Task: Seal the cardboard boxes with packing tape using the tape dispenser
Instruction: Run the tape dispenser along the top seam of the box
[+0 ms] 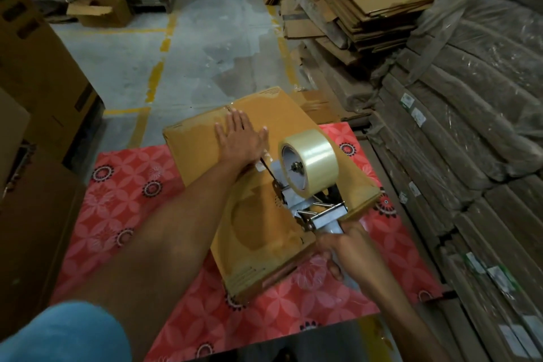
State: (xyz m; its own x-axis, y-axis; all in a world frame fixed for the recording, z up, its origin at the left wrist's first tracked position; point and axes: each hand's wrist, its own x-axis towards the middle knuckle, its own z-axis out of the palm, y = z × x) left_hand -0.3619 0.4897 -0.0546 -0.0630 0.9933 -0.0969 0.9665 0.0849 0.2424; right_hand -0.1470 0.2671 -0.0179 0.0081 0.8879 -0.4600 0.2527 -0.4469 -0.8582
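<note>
Cardboard box (258, 232) is sitting mid-frame on a red floral mat (132, 200), flaps closed, long axis running from lower right up to centre.

Left hand (239, 138) is lying flat on the box's far end just above centre, fingers straight and spread, palm pressing down, holding nothing.

Right hand (346, 247) is gripping the handle of the tape dispenser (316, 214) at lower right, fingers wrapped fully around it; the hand is slightly blurred.

The dispenser is sitting on the box top near its right edge, with the clear tape roll (311, 156) standing upright just right of the left hand.

Stacks of flattened cardboard (367, 0) are filling the upper right, and concrete floor (220, 38) is showing at top centre.
</note>
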